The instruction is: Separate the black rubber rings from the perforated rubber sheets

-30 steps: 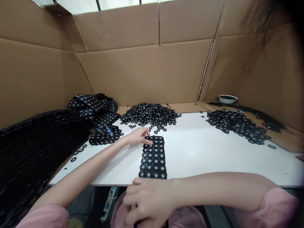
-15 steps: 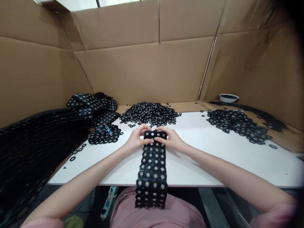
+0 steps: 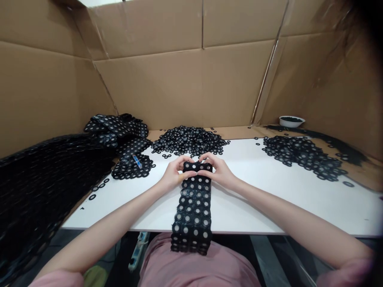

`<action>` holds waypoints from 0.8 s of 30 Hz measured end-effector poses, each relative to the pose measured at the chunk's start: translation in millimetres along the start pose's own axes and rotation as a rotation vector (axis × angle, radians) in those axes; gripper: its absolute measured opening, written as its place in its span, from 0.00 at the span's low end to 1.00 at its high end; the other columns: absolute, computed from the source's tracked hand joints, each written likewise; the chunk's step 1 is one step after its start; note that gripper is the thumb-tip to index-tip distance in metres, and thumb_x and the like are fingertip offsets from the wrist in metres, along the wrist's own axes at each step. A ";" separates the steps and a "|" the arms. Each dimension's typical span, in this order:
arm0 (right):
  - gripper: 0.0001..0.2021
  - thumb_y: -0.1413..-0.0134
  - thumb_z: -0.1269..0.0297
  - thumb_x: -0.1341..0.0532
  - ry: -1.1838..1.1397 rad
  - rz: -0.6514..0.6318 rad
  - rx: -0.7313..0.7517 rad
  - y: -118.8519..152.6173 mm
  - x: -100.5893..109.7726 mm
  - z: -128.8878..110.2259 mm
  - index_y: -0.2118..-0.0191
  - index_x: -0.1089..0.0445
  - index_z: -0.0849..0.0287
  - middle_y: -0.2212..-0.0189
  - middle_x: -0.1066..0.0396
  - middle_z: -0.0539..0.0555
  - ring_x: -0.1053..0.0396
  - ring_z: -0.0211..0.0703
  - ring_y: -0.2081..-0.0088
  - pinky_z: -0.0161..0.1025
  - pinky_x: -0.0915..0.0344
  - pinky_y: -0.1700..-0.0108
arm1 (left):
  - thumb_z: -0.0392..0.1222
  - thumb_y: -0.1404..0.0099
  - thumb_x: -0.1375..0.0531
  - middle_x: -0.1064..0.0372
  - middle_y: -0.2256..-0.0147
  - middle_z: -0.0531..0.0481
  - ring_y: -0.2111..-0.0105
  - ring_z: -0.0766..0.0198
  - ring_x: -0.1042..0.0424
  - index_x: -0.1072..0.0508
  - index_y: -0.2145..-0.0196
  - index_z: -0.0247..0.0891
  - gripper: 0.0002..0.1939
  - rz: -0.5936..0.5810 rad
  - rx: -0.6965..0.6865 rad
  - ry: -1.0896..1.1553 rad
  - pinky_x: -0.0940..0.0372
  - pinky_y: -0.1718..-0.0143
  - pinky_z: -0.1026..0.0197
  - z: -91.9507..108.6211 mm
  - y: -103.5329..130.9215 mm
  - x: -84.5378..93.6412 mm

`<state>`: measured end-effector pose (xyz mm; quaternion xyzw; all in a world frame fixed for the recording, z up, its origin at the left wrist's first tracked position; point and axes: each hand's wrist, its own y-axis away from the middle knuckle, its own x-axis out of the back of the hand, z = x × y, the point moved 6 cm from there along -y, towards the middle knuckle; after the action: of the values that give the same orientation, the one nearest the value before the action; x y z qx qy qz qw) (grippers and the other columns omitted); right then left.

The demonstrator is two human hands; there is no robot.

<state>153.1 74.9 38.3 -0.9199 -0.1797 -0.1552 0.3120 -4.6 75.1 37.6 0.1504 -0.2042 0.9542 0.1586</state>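
Note:
A long black strip (image 3: 193,207) of joined rings with pale centres runs from the middle of the white tabletop (image 3: 254,199) over its near edge onto my lap. My left hand (image 3: 173,175) pinches the far end of the strip from the left. My right hand (image 3: 217,171) grips the same end from the right. The far end is lifted a little off the table between my fingers.
A heap of loose black rings (image 3: 190,140) lies just beyond my hands, another heap (image 3: 302,155) at the right. Stacked strips (image 3: 119,129) and a big black mass (image 3: 44,175) fill the left. A small white bowl (image 3: 291,120) sits far right. Cardboard walls (image 3: 185,87) enclose the table.
My right hand came up from my lap to the strip's far end. The strip now hangs over the table edge onto my lap, and both hands hold its far end.

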 end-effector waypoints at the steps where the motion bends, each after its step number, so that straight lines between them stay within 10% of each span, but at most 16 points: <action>1: 0.13 0.49 0.62 0.37 -0.003 0.000 -0.001 0.1 0.0 0.2 0.59 0.39 0.56 0.73 0.34 0.46 0.35 0.40 0.69 0.37 0.40 0.63 | 0.44 0.48 0.33 0.29 0.63 0.49 0.66 0.63 0.29 0.31 0.59 0.37 0.20 -0.001 0.004 -0.008 0.36 0.64 0.64 -0.1 -0.2 -0.5; 13: 0.13 0.49 0.61 0.37 0.036 0.013 0.064 0.5 2.2 -4.3 0.58 0.35 0.56 0.62 0.31 0.52 0.32 0.42 0.62 0.38 0.37 0.58 | 0.48 0.52 0.31 0.33 0.78 0.54 0.82 0.71 0.42 0.25 0.69 0.35 0.16 0.075 0.099 -0.121 0.48 0.80 0.67 -11.8 -2.6 4.9; 24: 0.10 0.48 0.60 0.37 0.094 -0.009 0.045 0.6 2.5 -6.7 0.60 0.29 0.55 0.60 0.26 0.51 0.29 0.45 0.58 0.41 0.35 0.53 | 0.45 0.55 0.30 0.29 0.76 0.52 0.78 0.68 0.33 0.28 0.72 0.34 0.16 0.086 0.137 0.037 0.40 0.75 0.66 -8.8 -3.4 0.9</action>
<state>154.4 70.8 44.1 -0.9036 -0.1723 -0.1956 0.3401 -6.1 82.1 31.4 0.1344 -0.1419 0.9745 0.1106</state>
